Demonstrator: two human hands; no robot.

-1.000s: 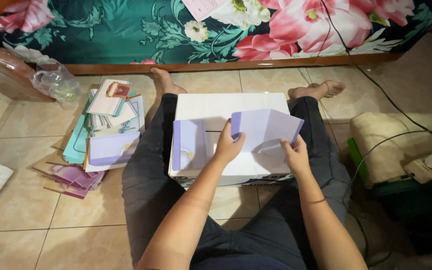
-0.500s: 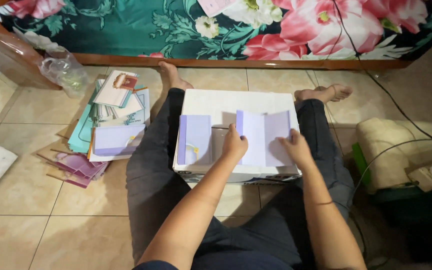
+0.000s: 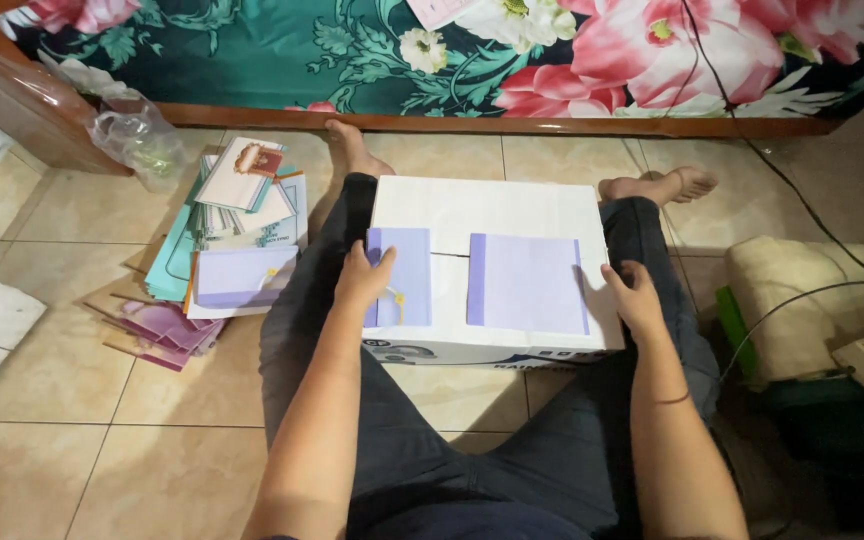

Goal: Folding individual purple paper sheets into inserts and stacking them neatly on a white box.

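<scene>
A white box (image 3: 482, 215) lies closed across the person's lap between the outstretched legs, serving as a worktop; what is inside cannot be seen. On its lid lie two pale lilac pieces: a small card (image 3: 407, 275) with a thin yellow tassel at the left, and a larger flat sheet (image 3: 527, 283) at the right, set apart by a strip of bare lid. A clear plastic bag (image 3: 137, 135) sits crumpled on the floor at the upper left; its contents are too blurred to tell.

The left hand (image 3: 360, 280) rests on the left edge of the card, fingers spread loosely and pressing down, gripping nothing. The right hand (image 3: 634, 297) lies just beside the sheet's right edge at the box's rim, fingers slightly curled, not closed on anything.

The floor (image 3: 62, 400) is beige tile. A stack of cards (image 3: 237, 235) in teal, white and lilac lies left of the legs, with purple pieces beneath. A floral bed cover (image 3: 282, 50) runs along the top. Dark cables (image 3: 752, 140) trail at the right.
</scene>
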